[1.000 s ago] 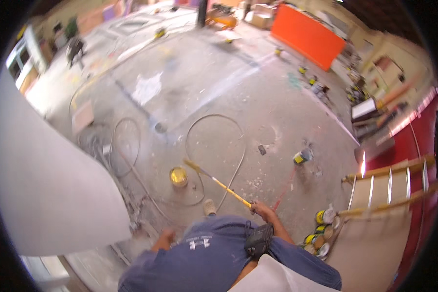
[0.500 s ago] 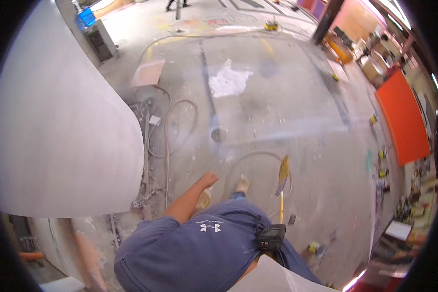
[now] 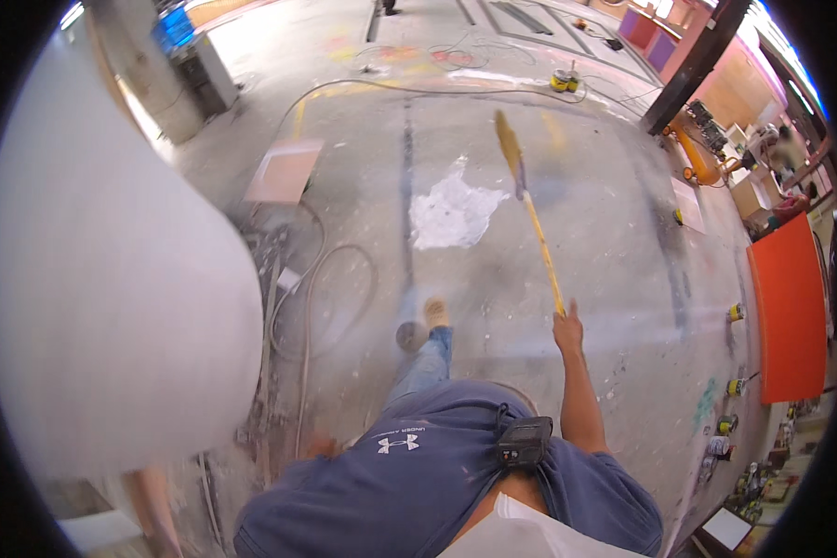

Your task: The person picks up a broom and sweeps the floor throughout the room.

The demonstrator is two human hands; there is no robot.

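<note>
My right hand (image 3: 567, 330) is stretched forward and shut on the near end of a long yellow stick (image 3: 539, 242). The stick points away from me over the concrete floor, and its brush-like yellow head (image 3: 507, 139) is blurred. My left hand (image 3: 321, 448) shows only as a small blur at the left edge of my blue shirt (image 3: 418, 484); whether it holds anything is unclear. One leg in jeans and a light shoe (image 3: 434, 312) steps forward beside a small round thing (image 3: 411, 335) on the floor.
A big white curved panel (image 3: 112, 279) fills the left. Hoses and cables (image 3: 335, 279) loop on the floor by it. A white patch (image 3: 451, 214), a pink board (image 3: 284, 172), an orange panel (image 3: 790, 316), small cans (image 3: 735, 312) and a dark post (image 3: 688, 65) lie around.
The view has swung round. The stick has come up from pointing at the floor near my feet to reaching far forward. My left arm has drawn back to my side.
</note>
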